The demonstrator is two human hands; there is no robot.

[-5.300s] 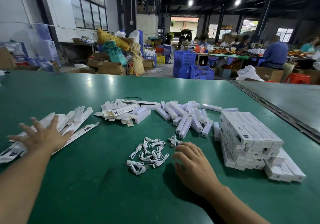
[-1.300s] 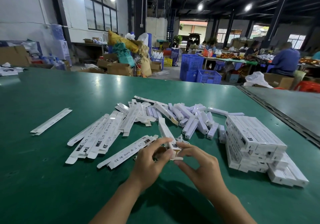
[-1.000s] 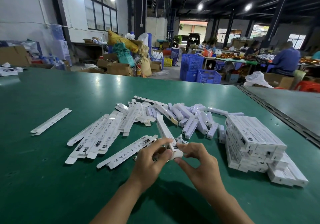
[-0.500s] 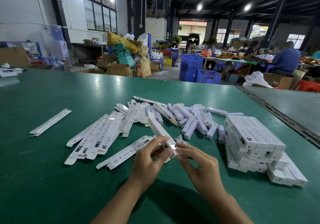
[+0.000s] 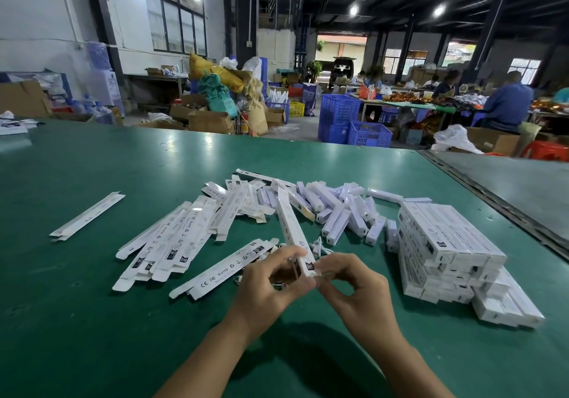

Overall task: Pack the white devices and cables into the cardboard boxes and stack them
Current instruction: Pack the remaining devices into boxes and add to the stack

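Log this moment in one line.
left hand: grips long white box | right hand: pinches its near end | box stack: right of hands | flat boxes: left

— What can be read on the desk [image 5: 92, 157]?
— The flattened carton [image 5: 221, 274] lying nearest the person shows "CE", "FC" and "RoHS", with small symbols beside them.
— Anywhere else?
— The same "CE", "FC" and "RoHS" run along the fanned cartons [image 5: 181, 228] to its left. The print on the held carton [image 5: 291, 228] and on the stacked boxes [image 5: 446, 243] is too small to make out.
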